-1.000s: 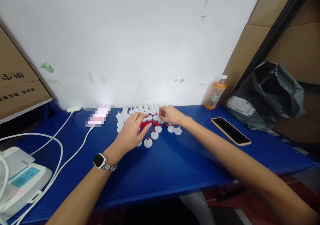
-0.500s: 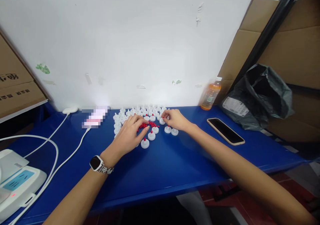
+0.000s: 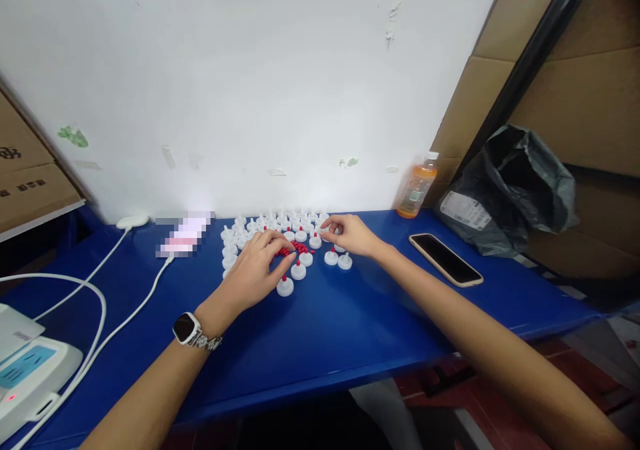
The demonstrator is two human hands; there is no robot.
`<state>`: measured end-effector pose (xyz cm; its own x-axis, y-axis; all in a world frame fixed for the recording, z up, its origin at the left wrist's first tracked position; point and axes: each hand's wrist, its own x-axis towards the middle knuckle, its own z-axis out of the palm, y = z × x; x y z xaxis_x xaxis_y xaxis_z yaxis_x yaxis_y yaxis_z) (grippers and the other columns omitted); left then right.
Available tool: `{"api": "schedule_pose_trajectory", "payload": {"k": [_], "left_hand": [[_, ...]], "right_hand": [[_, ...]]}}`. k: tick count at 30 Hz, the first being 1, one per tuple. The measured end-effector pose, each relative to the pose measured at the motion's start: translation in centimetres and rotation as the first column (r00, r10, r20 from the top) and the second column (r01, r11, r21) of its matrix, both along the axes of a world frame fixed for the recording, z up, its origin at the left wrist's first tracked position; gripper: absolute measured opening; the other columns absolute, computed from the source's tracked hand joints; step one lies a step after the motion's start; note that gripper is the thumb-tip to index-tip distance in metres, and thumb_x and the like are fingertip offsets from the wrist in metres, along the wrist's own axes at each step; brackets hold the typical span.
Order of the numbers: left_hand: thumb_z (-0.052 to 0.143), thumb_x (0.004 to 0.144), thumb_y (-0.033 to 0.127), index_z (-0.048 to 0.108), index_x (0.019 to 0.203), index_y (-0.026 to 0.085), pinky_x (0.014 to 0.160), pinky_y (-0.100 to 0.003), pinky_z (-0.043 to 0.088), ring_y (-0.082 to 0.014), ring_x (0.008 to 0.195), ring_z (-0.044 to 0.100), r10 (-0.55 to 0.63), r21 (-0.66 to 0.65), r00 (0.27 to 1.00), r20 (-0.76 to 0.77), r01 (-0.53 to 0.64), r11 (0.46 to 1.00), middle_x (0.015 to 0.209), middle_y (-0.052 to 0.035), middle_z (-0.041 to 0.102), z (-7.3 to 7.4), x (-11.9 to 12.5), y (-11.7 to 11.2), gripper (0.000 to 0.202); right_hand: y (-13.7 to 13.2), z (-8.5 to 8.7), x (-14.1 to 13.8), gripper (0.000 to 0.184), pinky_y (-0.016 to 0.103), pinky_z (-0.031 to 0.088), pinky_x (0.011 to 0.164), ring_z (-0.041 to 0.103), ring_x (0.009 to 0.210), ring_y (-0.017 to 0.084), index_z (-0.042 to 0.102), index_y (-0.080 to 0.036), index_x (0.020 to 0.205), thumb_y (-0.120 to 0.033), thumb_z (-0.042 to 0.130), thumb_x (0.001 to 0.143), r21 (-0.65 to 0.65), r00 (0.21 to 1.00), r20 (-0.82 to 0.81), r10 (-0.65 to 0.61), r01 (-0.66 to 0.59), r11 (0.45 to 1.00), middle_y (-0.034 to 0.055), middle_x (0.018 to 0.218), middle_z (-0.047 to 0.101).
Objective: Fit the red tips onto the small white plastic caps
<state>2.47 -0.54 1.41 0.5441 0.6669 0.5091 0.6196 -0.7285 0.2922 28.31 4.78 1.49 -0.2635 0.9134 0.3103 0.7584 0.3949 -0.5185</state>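
Several small white plastic caps (image 3: 280, 222) lie in a cluster at the back of a blue table (image 3: 325, 330). A little heap of red beads (image 3: 295, 249) sits among them, and a few caps nearer me carry a red tip (image 3: 285, 286). My left hand (image 3: 255, 269), with a watch on the wrist, rests over the beads, its fingers curled and the fingertips pinched at the heap. My right hand (image 3: 350, 234) hovers over the caps on the right, thumb and forefinger pinched on a white cap (image 3: 326, 230).
A phone (image 3: 445, 258) lies face up right of the hands. An orange drink bottle (image 3: 416, 187) stands by the wall, a black plastic bag (image 3: 510, 190) and cardboard beyond it. White cables (image 3: 100, 303) and a white device (image 3: 30, 370) occupy the left side.
The view has drifted a little to the right. My left hand's fingers have curled in over the red beads. My right hand has stayed over the caps, still pinching.
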Motion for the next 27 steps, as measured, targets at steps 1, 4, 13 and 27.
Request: {"api": "schedule_pose_trajectory", "payload": {"k": [1,4,13,27], "left_hand": [[0.046,0.099,0.037,0.065,0.107,0.023,0.095,-0.044,0.045,-0.0244,0.105,0.054,0.000,0.001,1.000,0.000,0.000,1.000,0.111,-0.0075,0.060,0.0,0.0,0.0,0.025],[0.046,0.099,0.036,0.065,0.106,0.023,0.096,-0.044,0.045,-0.0241,0.105,0.054,0.000,0.006,1.000,0.000,0.000,1.000,0.111,-0.0074,0.060,0.0,0.0,0.0,0.024],[0.048,0.099,0.037,0.066,0.106,0.024,0.095,-0.044,0.045,-0.0248,0.106,0.054,0.012,-0.006,1.000,0.028,-0.012,1.000,0.111,-0.0073,0.059,0.4,-0.3,-0.1,0.023],[0.048,0.098,0.037,0.066,0.104,0.024,0.097,-0.044,0.045,-0.0247,0.108,0.054,0.016,-0.012,0.999,0.043,-0.016,1.000,0.112,-0.0071,0.059,0.3,-0.5,0.0,0.023]], "right_hand": [[0.2,0.0,-0.3,0.027,0.023,0.039,0.064,0.058,0.066,0.012,0.071,-0.018,0.101,-0.038,0.067,0.083,0.000,1.000,0.008,0.004,-0.004,1.000,0.0002,0.078,0.073],[1.0,0.1,-1.6,0.020,0.023,0.039,0.065,0.059,0.068,0.012,0.073,-0.018,0.095,-0.032,0.069,0.081,-0.025,0.999,0.025,0.035,-0.034,0.999,0.0007,0.080,0.073],[0.3,2.2,-0.6,0.013,0.024,0.042,0.065,0.061,0.067,0.013,0.072,-0.016,0.086,-0.027,0.066,0.083,0.018,0.998,-0.043,0.035,-0.034,0.999,0.0031,0.077,0.073],[0.9,2.4,-1.3,0.009,0.025,0.041,0.065,0.064,0.069,0.015,0.073,-0.017,0.080,-0.020,0.065,0.080,0.025,0.986,0.149,0.073,-0.077,0.997,0.0032,0.075,0.073]]}}
